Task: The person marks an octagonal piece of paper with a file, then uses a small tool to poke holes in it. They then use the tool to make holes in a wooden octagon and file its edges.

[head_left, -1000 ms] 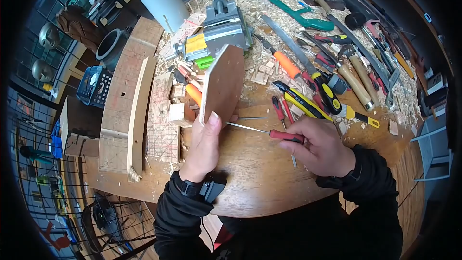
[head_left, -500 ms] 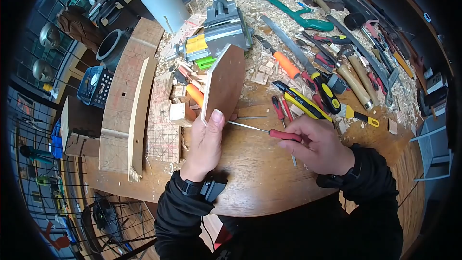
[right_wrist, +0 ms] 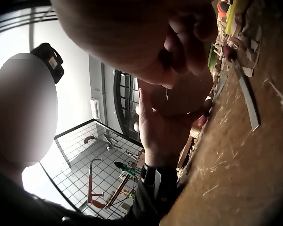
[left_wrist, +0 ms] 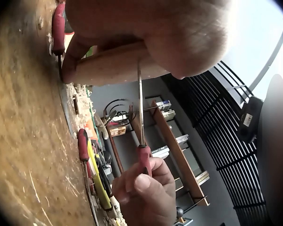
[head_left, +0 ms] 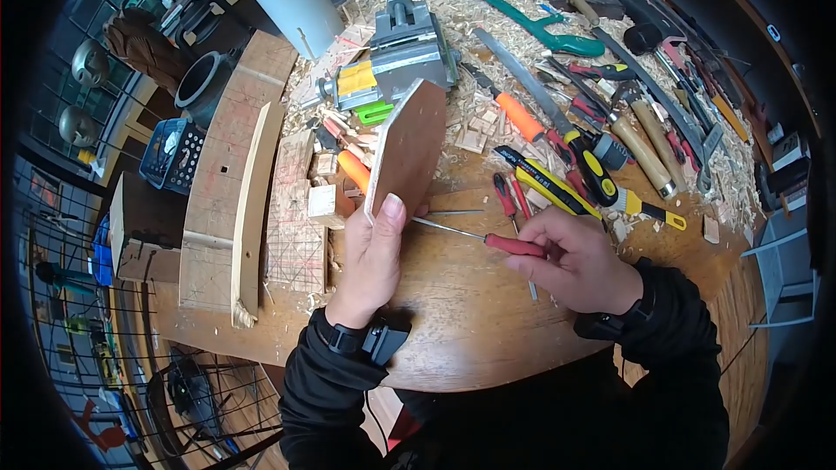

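Note:
My left hand (head_left: 373,265) grips a flat wooden board (head_left: 411,152) by its lower end, thumb on the near edge, and the board stands tilted up over the bench. My right hand (head_left: 582,265) pinches the red handle of a thin needle file (head_left: 515,246). The file's slim metal shaft points left, its tip right at the board's lower part beside the left fingers. In the left wrist view the file shaft (left_wrist: 141,103) runs up to the board's face (left_wrist: 118,66), where its end overlaps the wood. The right wrist view shows mostly the hand's underside, hiding the file.
A metal vise (head_left: 409,48) stands behind the board amid wood shavings. Needle files, a yellow utility knife (head_left: 549,187), chisels (head_left: 643,152) and a green-handled saw (head_left: 531,22) lie to the right. Marked planks (head_left: 235,148) and a small wood block (head_left: 327,204) lie left.
The board and left hand have shifted slightly right, and the board's face has turned a little. The file has moved slightly left in the right hand's unchanged pinch.

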The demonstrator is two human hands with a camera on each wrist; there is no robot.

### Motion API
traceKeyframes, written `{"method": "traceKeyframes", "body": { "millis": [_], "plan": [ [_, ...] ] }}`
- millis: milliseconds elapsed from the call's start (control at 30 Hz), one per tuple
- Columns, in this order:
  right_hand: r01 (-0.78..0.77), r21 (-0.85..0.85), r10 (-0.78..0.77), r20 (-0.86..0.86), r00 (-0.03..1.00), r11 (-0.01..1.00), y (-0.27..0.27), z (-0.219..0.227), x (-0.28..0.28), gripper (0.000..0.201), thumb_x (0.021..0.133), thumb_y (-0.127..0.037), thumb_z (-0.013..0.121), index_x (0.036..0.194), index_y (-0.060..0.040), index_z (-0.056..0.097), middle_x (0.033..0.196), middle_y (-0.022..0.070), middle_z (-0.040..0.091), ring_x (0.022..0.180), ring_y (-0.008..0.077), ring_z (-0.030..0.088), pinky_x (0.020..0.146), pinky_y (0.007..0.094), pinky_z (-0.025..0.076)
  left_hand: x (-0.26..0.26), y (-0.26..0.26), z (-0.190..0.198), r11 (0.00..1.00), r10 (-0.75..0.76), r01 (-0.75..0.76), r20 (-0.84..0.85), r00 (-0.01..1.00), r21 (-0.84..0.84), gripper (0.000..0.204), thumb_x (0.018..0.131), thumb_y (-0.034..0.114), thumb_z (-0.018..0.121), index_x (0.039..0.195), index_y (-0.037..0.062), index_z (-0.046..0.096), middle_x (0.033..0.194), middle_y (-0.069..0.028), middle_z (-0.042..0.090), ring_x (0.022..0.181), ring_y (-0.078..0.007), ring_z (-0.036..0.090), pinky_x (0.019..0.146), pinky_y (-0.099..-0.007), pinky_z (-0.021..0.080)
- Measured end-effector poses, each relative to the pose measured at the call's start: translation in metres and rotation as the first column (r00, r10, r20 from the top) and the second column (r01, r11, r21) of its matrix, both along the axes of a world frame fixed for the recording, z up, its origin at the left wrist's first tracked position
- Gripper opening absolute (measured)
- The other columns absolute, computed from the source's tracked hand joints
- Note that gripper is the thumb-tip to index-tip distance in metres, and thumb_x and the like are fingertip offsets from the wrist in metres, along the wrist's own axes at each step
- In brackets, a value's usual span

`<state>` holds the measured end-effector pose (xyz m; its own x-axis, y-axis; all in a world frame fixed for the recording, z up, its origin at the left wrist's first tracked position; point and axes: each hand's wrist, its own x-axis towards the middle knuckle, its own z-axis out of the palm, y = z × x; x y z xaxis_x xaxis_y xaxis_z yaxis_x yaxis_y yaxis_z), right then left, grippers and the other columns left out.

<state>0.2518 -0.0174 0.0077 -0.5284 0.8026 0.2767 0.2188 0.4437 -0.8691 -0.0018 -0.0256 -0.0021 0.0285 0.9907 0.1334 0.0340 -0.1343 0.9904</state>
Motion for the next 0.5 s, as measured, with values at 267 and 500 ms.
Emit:
{"method": "traceKeyframes", "body": {
  "millis": [267, 500],
  "plan": [
    [-0.084, 0.02, 0.082, 0.083, 0.993, 0.996, 0.0002, -0.0057, 0.0002, 0.021, 0.093, -0.023, 0.066, 0.089, -0.0037, 0.06, 0.07, 0.0119, 0.059, 0.06, 0.0299, 0.059, 0.056, 0.038, 0.044, 0.0023, -0.0002, 0.0006, 1.0, 0.016, -0.015, 0.023, 1.0, -0.009, 0.056, 0.104, 0.045, 0.042, 0.125, -0.005, 0.054, 0.103, -0.0048, 0.06, 0.09, -0.0109, 0.05, 0.087, -0.0305, 0.044],
    [-0.024, 0.07, 0.021, 0.047, 0.999, 0.997, 0.0001, -0.0077, 0.0003, 0.02, 0.084, -0.014, 0.077, 0.088, -0.0026, 0.061, 0.066, 0.0051, 0.059, 0.055, 0.0109, 0.057, 0.049, 0.0265, 0.041, 0.0087, -0.0008, 0.0054, 0.999, 0.03, -0.031, 0.092, 0.995, 0.015, 0.057, 0.104, 0.044, 0.043, 0.132, -0.0046, 0.051, 0.115, -0.0056, 0.06, 0.099, -0.0122, 0.053, 0.093, -0.0337, 0.045]
  ]
}}
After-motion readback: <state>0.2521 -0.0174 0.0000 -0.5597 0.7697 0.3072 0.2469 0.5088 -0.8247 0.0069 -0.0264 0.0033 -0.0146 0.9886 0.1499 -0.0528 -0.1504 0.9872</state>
